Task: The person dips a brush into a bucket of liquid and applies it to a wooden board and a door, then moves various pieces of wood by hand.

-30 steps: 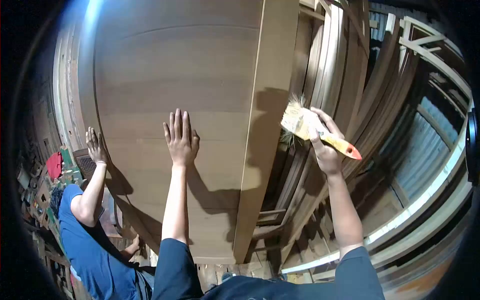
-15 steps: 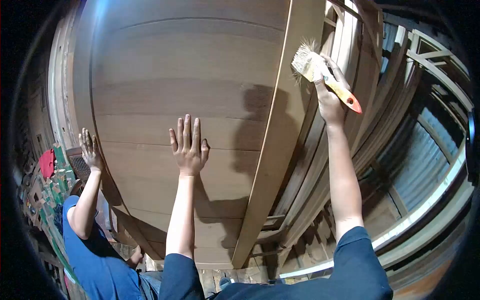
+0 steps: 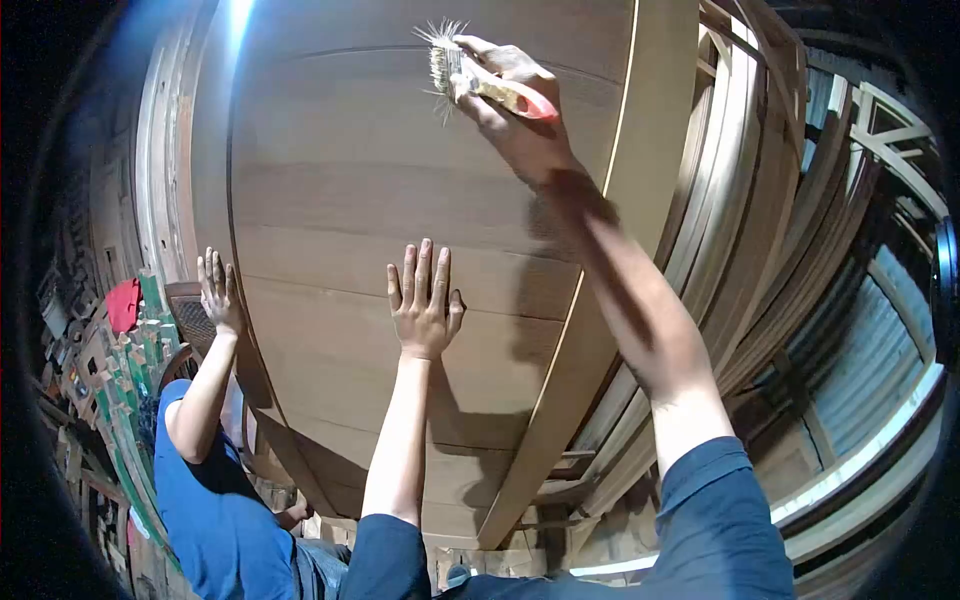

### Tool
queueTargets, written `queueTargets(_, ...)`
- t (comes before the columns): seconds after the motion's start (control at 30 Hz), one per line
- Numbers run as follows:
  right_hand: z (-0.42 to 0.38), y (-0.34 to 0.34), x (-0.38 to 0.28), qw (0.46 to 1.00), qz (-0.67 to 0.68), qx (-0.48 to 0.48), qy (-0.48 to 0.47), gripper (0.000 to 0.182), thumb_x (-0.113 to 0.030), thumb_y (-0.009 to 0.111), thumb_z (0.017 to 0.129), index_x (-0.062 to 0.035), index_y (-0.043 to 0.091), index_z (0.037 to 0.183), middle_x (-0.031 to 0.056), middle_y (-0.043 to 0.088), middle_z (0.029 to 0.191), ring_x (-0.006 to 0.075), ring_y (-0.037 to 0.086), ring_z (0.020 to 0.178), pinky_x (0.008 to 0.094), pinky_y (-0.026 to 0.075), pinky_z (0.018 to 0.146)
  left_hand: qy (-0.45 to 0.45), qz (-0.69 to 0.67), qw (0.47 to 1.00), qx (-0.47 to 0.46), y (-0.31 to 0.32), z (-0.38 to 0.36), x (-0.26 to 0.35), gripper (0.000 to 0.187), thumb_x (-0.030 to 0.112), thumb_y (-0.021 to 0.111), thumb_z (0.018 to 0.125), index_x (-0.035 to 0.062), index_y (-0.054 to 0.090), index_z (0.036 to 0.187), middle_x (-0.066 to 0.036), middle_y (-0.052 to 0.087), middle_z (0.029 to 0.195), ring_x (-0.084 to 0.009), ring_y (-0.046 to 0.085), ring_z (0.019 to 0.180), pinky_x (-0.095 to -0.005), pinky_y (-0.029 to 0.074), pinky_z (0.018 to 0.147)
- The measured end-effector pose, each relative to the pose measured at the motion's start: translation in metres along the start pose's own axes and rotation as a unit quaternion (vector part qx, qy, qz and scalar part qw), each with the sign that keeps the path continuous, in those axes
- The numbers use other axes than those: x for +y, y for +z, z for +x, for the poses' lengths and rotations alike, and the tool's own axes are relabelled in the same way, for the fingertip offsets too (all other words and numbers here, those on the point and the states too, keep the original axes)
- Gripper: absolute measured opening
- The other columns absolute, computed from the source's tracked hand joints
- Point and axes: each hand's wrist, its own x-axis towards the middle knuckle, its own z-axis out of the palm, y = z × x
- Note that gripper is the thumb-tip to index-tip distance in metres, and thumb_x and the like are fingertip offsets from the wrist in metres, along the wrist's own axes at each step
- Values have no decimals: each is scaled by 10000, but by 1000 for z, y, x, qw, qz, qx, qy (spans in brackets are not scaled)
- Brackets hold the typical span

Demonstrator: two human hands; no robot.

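A large brown wooden panel (image 3: 350, 215) with horizontal board seams and a raised side stile (image 3: 655, 130) fills the middle of the view. Flat on its lower part rests my left hand (image 3: 425, 310), fingers stretched out. In my right hand (image 3: 525, 130) is a paintbrush (image 3: 490, 85), held over the upper right part of the panel. Its bristles are pale and splayed, pointing left, and the handle ends in a red tip.
At left, a person in a blue shirt (image 3: 215, 520) holds a hand (image 3: 220, 295) up at the panel's left edge. Behind them lie stacked green-edged wood pieces (image 3: 130, 390) and a red cloth (image 3: 123, 305). Wooden frames (image 3: 740, 200) stand at right.
My right hand with the paintbrush has swung left, from the panel's right stile to over the boards. My left hand stays flat on the panel. The whole view has shifted slightly.
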Motion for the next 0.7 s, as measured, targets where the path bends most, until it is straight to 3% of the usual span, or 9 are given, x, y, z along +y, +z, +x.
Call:
queueTargets(0.1,-5,10,7,999,-35,21,-27,414,-102,655,829,-37,608,1235,191,653,1091,324,647,997,368,521,887,1,-3,1000,1,0,1,-1,598,244,440,890,117,462,1474,-145,380,1557,-331,307,1467,-526,136,1217)
queueTargets(0.17,-20,3,7,999,-10,-40,29,494,-107,708,792,-2,610,1264,187,669,1130,303,677,1003,355,535,891,3,-1,1000,2,1,0,-1,602,245,441,890,119,456,1478,-142,374,1560,-329,302,1469,-527,137,1217)
queueTargets(0.23,-37,7,19,996,-69,-30,-57,393,-95,667,819,-15,608,1199,197,660,1041,332,666,962,402,545,862,0,-6,1000,-4,1,-1,-2,604,256,444,896,126,445,1486,-133,368,1565,-326,294,1473,-528,134,1217)
queueTargets(0.27,-43,2,13,994,-71,-69,-36,415,-107,680,817,1,604,1210,200,666,1068,342,671,953,399,560,834,0,-6,1000,-6,0,-1,-2,603,259,444,898,127,444,1487,-131,368,1566,-326,293,1473,-528,134,1218)
queueTargets(0.5,-30,-28,20,953,-185,-183,-157,443,-128,685,806,-23,627,1232,148,680,1006,259,676,804,328,579,730,-1,6,1000,-9,2,-2,-3,599,268,429,908,135,438,1492,-125,368,1567,-322,296,1472,-525,136,1219)
queueTargets(0.57,-19,-33,20,971,-119,-198,-63,383,-173,697,841,-58,619,1198,138,676,1068,301,678,939,384,579,842,-2,8,1000,-6,2,-1,-2,600,271,419,912,136,431,1497,-123,364,1569,-320,296,1473,-524,137,1220)
queueTargets(0.6,-8,-29,19,970,-116,-183,-113,422,-172,737,820,-51,615,1204,154,669,1068,331,672,929,412,572,845,-2,10,1000,-5,1,-1,-2,601,273,414,915,137,428,1499,-121,362,1571,-319,296,1473,-523,138,1220)
queueTargets(0.63,-5,-29,16,968,-149,-191,-66,451,-148,752,806,-49,607,1221,170,661,1057,351,671,920,419,569,846,-1,10,1000,-5,1,-1,-2,600,274,409,917,137,426,1501,-121,361,1572,-319,296,1473,-522,138,1220)
queueTargets(0.7,4,-27,11,971,-161,-167,-58,479,-148,751,807,-40,590,1245,179,656,1048,359,670,937,435,565,844,2,12,1000,-4,0,-1,-2,599,277,400,921,138,422,1503,-119,359,1573,-319,296,1473,-519,139,1220)
